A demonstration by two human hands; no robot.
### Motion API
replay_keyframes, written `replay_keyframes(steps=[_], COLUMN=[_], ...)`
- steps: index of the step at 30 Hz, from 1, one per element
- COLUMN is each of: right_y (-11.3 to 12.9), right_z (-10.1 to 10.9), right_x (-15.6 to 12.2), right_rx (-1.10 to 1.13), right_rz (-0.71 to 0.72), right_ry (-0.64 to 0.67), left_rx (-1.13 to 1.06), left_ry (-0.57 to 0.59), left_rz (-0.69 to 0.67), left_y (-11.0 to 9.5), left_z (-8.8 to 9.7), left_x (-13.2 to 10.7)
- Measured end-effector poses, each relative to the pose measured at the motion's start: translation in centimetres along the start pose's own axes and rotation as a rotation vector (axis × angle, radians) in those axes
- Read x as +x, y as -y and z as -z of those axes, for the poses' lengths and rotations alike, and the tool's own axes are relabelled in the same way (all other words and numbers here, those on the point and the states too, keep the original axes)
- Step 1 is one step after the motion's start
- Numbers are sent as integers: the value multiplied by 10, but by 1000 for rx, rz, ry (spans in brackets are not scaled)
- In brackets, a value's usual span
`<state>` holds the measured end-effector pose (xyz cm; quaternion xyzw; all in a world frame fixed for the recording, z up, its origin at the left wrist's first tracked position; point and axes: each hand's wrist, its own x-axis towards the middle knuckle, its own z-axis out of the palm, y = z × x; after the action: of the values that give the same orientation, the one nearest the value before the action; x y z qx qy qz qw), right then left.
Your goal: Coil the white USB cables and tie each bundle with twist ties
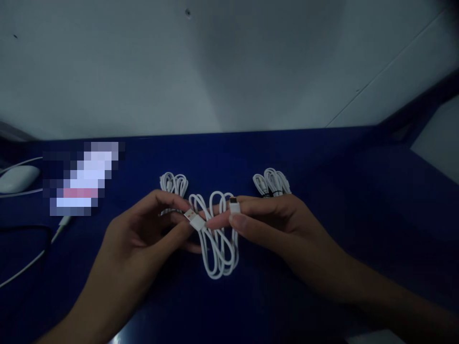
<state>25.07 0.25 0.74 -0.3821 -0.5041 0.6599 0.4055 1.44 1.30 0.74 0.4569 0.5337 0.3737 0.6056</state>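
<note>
A white USB cable (217, 258), folded into several loops, hangs between my two hands above the blue table. My left hand (147, 229) is closed on it, thumb and fingers beside the flat USB plug (196, 220), which points up and left. With thumb and forefinger my right hand (272, 220) pinches the cable near its other plug (234, 206), which stands upright. Behind my left hand lies a coiled white cable (174, 182). Farther right, behind my right hand, are bundled white cables (272, 180) with a dark tie around them, partly hidden.
A blurred-out phone-like object (86, 174) lies on the blue table (222, 157) at the left, with a white charging cord (57, 231) running from its lower end. Beyond it at the far left is a white rounded object (18, 178). A pale wall (150, 71) rises behind the table.
</note>
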Motion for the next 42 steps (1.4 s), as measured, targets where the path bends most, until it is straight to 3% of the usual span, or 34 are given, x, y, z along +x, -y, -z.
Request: replay_keyframes(steps=[7,16,28,33,39,42], right_y=[-1,-2,-1,-3,-2,-2], right_z=[0,3,6,7,6,5], right_x=[1,1,2,2,2,2], right_rx=[-80,-156,30,13,5,13], right_rz=[34,2,-16,21,0,-12], right_ry=[-34,28,7,-6,-44,-3], left_rx=[-54,-102,-104,-25,31,87], left_ry=[32,67,252,230,103,71], left_rz=[88,137,64,45,11,-29], left_y=[3,5,5,5,-3,-2], left_z=[4,-1,1,1,-6,-5], left_x=[2,2,-7,-3,-5,-7])
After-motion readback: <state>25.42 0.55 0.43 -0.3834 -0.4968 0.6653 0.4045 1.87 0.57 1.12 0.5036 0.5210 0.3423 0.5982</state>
